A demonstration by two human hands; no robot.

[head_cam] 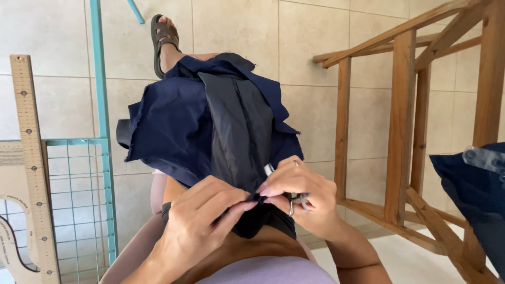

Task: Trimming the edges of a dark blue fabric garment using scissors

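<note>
Navy blue fabric lies draped over my lap and knee, with a darker black strip of cloth running down its middle. My left hand pinches the lower end of the black strip between thumb and fingers. My right hand pinches the same edge just beside it, fingertips almost touching the left's. A small metal tool, likely snips, is tucked in the right palm, with a thin white stick poking up behind the fingers. A ring shows on the right hand.
A wooden frame of posts and braces stands to the right. More navy cloth with a grey piece lies at the right edge. At left are a wooden ruler, a curve template and a teal wire grid. My sandalled foot rests on beige tiles.
</note>
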